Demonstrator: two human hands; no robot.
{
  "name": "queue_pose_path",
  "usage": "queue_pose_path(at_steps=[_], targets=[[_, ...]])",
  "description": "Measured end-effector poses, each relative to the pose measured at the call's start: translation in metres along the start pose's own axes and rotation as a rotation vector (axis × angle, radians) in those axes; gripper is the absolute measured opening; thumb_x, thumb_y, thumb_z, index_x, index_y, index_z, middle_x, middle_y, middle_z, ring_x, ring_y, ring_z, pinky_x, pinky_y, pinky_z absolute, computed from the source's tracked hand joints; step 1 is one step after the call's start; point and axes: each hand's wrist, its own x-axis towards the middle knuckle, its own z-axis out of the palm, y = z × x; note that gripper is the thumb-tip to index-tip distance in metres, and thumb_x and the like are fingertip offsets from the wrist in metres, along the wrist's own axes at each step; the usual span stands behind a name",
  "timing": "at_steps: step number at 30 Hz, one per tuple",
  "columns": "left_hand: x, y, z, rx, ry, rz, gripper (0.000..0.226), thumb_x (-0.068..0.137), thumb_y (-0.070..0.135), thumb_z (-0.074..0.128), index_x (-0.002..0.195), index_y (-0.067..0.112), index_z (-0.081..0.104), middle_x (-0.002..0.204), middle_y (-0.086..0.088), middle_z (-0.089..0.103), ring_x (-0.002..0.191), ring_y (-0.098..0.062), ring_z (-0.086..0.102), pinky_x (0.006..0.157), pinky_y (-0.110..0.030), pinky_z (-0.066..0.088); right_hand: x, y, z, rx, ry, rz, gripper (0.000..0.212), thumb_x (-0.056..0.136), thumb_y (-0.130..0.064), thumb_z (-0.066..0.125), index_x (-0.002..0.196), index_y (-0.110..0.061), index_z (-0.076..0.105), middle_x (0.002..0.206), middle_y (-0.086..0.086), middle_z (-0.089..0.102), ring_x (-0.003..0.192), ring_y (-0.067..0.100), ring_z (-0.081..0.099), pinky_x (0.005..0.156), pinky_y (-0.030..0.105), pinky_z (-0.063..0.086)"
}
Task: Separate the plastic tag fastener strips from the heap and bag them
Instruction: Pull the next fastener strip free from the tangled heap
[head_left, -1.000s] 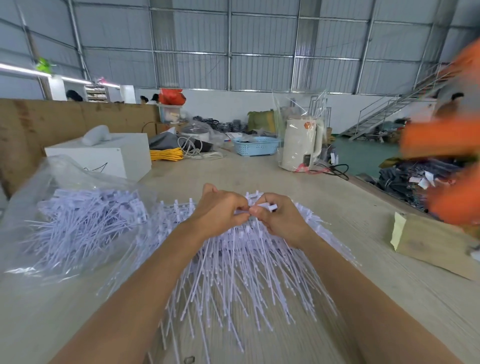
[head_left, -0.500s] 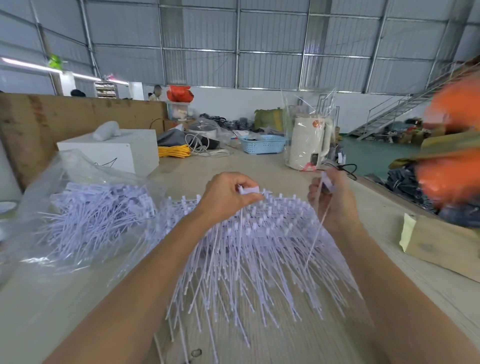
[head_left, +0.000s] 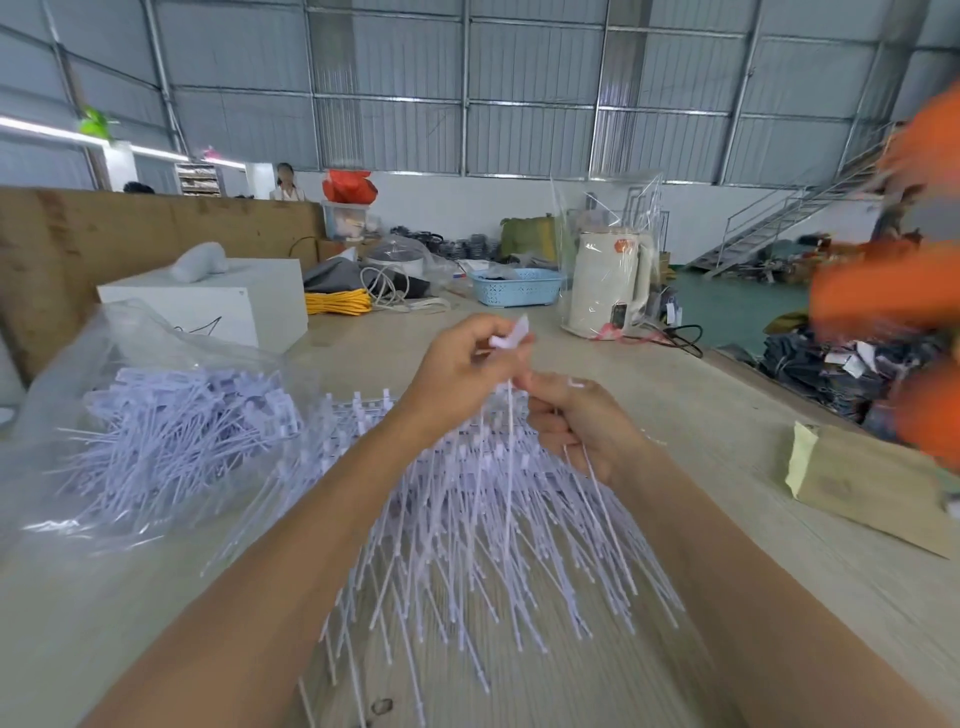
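Note:
A heap of white plastic tag fastener strips (head_left: 467, 535) fans out on the wooden table in front of me. My left hand (head_left: 457, 374) is raised above the heap and pinches the head of one strip (head_left: 511, 335), whose thin tail hangs down. My right hand (head_left: 582, 426) is just right of it, fingers curled round a few thin strips. A clear plastic bag (head_left: 156, 426) holding many strips lies on the table at the left.
A white box (head_left: 244, 306) stands behind the bag. A white kettle (head_left: 608, 286), a blue basket (head_left: 514, 286) and yellow cable (head_left: 337, 301) sit farther back. A cardboard piece (head_left: 872, 483) lies at the right edge. Blurred orange shapes (head_left: 893, 291) fill the far right.
My left hand has lifted a strip's head higher above the heap. My right hand has come back in and down, close under the left hand.

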Motion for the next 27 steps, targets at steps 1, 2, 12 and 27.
queue_pose_path(at_steps=[1, 2, 12, 27], targets=[[0.001, 0.003, 0.000, -0.216, 0.011, -0.073, 0.011, 0.088, 0.010, 0.060, 0.095, 0.016, 0.066, 0.101, 0.001, 0.065, 0.094, -0.007, 0.060, 0.074, -0.017, 0.049, -0.001, 0.001, 0.004, -0.002, -0.031, 0.021, 0.032, 0.070, -0.033, 0.071, 0.086, -0.008, 0.058, 0.051, -0.007, 0.032, 0.038, 0.003, 0.024, 0.030, 0.014, 0.021], [0.001, 0.005, 0.000, -0.416, 0.005, -0.128, 0.010, 0.087, 0.015, 0.059, 0.094, 0.017, 0.066, 0.100, 0.002, 0.066, 0.098, -0.009, 0.060, 0.074, -0.020, 0.051, -0.002, 0.001, 0.008, -0.002, -0.055, 0.036, 0.039, 0.069, -0.038, 0.071, 0.091, -0.007, 0.058, 0.053, -0.007, 0.035, 0.038, 0.003, 0.024, 0.030, 0.013, 0.020], [0.005, -0.004, -0.014, -0.632, -0.080, -0.337, 0.014, 0.080, 0.000, 0.057, 0.091, 0.007, 0.059, 0.092, -0.009, 0.069, 0.091, -0.028, 0.065, 0.078, -0.041, 0.056, -0.007, -0.005, 0.000, -0.260, 0.013, -0.153, 0.018, 0.085, -0.018, 0.066, 0.071, -0.011, 0.058, 0.060, 0.002, 0.049, 0.038, 0.009, 0.024, 0.038, 0.015, 0.017], [0.003, -0.008, 0.000, -0.258, 0.105, -0.551, 0.017, 0.073, 0.016, 0.079, 0.078, 0.004, 0.067, 0.072, -0.008, 0.067, 0.057, -0.010, 0.064, 0.052, -0.021, 0.052, -0.005, -0.004, 0.008, -0.655, 0.195, -0.570, 0.017, 0.076, -0.003, 0.075, 0.067, -0.008, 0.061, 0.051, -0.013, 0.048, 0.048, -0.001, 0.041, 0.050, 0.010, 0.030]])
